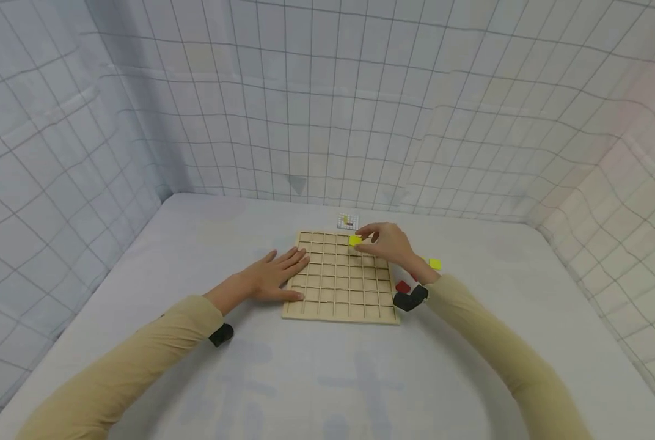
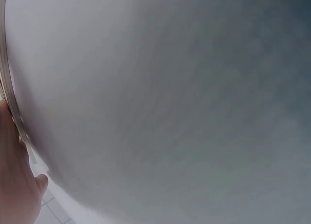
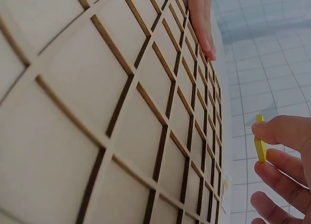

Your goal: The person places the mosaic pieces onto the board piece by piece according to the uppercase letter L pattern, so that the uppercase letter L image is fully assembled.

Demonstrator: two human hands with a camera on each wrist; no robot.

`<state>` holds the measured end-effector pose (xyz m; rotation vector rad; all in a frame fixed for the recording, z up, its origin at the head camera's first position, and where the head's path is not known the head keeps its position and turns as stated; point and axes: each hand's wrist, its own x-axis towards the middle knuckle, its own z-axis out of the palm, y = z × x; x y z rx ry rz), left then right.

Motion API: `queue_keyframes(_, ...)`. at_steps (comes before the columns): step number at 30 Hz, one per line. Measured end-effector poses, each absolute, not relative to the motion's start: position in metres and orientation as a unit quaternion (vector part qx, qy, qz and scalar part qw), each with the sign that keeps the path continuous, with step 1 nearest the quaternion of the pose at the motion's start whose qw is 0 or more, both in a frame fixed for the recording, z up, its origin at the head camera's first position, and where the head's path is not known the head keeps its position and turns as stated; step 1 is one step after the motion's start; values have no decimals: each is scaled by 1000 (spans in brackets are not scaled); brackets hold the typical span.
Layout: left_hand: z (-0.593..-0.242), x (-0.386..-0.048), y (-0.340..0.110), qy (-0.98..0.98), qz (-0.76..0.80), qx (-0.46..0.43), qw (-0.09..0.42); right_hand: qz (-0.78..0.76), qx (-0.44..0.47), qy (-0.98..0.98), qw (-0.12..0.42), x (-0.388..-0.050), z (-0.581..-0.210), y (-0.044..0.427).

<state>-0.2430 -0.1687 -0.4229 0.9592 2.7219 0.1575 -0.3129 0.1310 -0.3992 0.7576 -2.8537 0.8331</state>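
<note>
A pale wooden grid board [image 1: 328, 292] lies flat on the white table, divided into square cells by thin raised strips. Over its far right part, my right hand [image 1: 389, 242] pinches a yellow square tile [image 1: 355, 240] between thumb and fingertips. From the right wrist view, the tile [image 3: 260, 139] is thin, stands edge-on between the fingers, and is apart from the board. My left hand [image 1: 275, 276] rests on the board's left edge with its fingers spread out straight. Only part of that hand [image 2: 17, 178] shows beside the board's edge in the left wrist view.
Behind the board lies a small printed card [image 1: 348, 221] with a grid and coloured squares. Right of the board are another yellow tile [image 1: 434, 264] and a red tile [image 1: 402, 286], partly behind the right wrist. White grid-lined curtains [image 1: 327, 122] enclose the table.
</note>
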Motion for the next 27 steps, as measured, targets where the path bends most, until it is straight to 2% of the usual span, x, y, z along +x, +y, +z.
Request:
queue_keyframes(12, -413, -243, -167, 937, 47, 322, 128, 269, 254, -929, -6, -328, -404, 85)
queue_keyframes(27, -420, -245, -165, 940, 32, 312, 135, 249, 260, -933, -21, -337, -418, 77)
